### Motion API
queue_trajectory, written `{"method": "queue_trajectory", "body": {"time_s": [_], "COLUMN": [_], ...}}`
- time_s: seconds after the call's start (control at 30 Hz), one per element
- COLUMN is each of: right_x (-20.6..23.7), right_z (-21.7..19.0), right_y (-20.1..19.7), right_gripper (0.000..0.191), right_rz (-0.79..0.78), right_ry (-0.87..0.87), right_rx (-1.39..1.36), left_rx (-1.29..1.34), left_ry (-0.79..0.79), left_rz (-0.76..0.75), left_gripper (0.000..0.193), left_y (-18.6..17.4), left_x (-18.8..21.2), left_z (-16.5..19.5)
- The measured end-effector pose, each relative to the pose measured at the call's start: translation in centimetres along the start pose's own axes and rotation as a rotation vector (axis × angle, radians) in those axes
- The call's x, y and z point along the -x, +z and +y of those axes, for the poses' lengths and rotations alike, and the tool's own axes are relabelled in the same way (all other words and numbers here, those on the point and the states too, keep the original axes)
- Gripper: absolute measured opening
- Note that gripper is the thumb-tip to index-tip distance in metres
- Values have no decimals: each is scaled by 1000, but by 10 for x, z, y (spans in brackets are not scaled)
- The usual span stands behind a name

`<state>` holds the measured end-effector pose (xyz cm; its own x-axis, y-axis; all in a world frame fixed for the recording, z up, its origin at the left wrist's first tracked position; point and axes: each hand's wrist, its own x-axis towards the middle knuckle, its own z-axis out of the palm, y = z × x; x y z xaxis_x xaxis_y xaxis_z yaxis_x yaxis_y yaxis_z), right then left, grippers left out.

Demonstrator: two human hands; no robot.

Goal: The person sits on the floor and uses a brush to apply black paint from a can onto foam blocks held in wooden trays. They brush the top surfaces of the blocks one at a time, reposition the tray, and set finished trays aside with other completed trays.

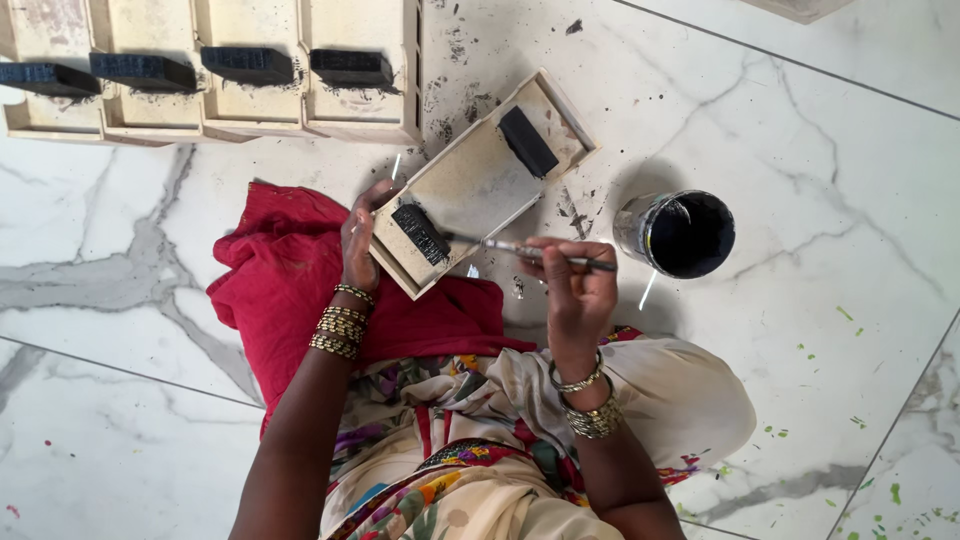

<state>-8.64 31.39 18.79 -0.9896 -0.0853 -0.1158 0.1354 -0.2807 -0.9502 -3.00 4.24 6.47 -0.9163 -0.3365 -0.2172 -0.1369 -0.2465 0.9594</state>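
White marble floor with grey veins runs under everything, flecked with black smears near the work and a few green specks farther off. On it the person sits, a red cloth [275, 285] spread just below the left fingers.

One shallow wooden tray [480, 180] is tilted up off the floor. The left hand [360, 245] steadies its near corner, fingers curled around the rim. Inside it sit two raised blocks [527, 141], both blackened: one right beside the left fingertips, the other at the far end, well away from both hands. The right hand [575, 285] pinches one thin brush [530, 250] between thumb and fingertips, closed narrowly on the handle, and the bristle end reaches across to the block [420, 233] next to the left fingers.

The tray looks light and stiff, probably thin board, so a hold on the bare rim seems best; the painted blocks are likely wet and would smear under a finger. The brush looks light and slim and is gripped midway along its handle.

One round can [678, 233] of black paint stands just beyond the right knuckles, apart from the tray. Four more trays [215, 110] lie side by side well beyond both hands, each with one black block showing.
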Motion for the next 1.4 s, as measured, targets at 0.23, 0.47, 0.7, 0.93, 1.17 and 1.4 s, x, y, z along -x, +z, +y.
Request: {"method": "queue_trajectory", "body": {"time_s": [0.23, 0.47, 0.7, 0.93, 1.17, 1.4], "right_x": [-26, -12, -28, -21, -27, -15], "right_z": [45, 16, 43, 18, 24, -8], "right_y": [35, 5, 34, -2, 28, 0], "right_gripper": [13, 13, 13, 13, 11, 13], "right_rz": [-30, 2, -49, -18, -93, -11], "right_ry": [-7, 50, 4, 62, -11, 30], "right_rx": [-66, 31, -56, 24, 27, 76], "left_rx": [-9, -9, -46, 21, -11, 11], "left_ry": [-9, -19, 4, -25, -49, -40], "left_rz": [2, 13, 11, 13, 26, 18], "left_gripper": [76, 79, 82, 83, 83, 80], "left_y": [3, 1, 0, 2, 4, 2], "left_x": [-1, 0, 0, 0, 1, 1], "left_z": [1, -3, -6, -4, 0, -3]}}
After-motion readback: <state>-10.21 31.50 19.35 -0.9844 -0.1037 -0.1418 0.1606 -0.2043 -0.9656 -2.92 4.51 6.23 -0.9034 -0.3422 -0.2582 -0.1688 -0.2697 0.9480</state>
